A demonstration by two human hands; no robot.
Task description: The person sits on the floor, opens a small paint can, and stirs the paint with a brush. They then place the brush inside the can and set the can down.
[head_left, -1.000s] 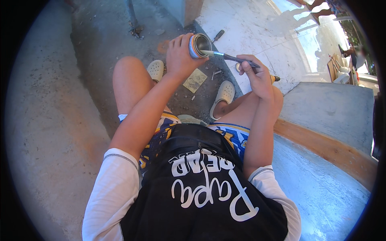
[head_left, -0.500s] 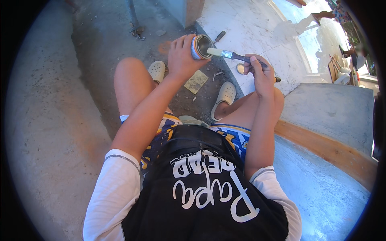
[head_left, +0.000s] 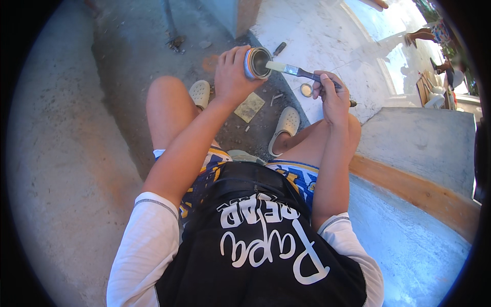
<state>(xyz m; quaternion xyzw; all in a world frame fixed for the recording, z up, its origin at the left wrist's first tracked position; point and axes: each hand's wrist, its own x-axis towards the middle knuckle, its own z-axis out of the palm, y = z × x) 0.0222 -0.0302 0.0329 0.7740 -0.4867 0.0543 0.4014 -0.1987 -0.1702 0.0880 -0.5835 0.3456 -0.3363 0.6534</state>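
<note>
The left hand (head_left: pixel 233 77) curls closely around the tin can (head_left: pixel 250 64), gripping its side. To the can's right, the right hand (head_left: pixel 332 97) pinches the paintbrush (head_left: pixel 303 73) by its dark handle, pale bristles at the can's mouth.

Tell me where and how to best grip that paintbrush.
Probably by its dark handle, coming from the right, as the right hand does: the slim handle extends that way, while the pale bristles point left toward the open can.

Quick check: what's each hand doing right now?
Left hand: closed around the can, its open mouth facing the brush.
Right hand: closed on the handle of the brush.
</note>
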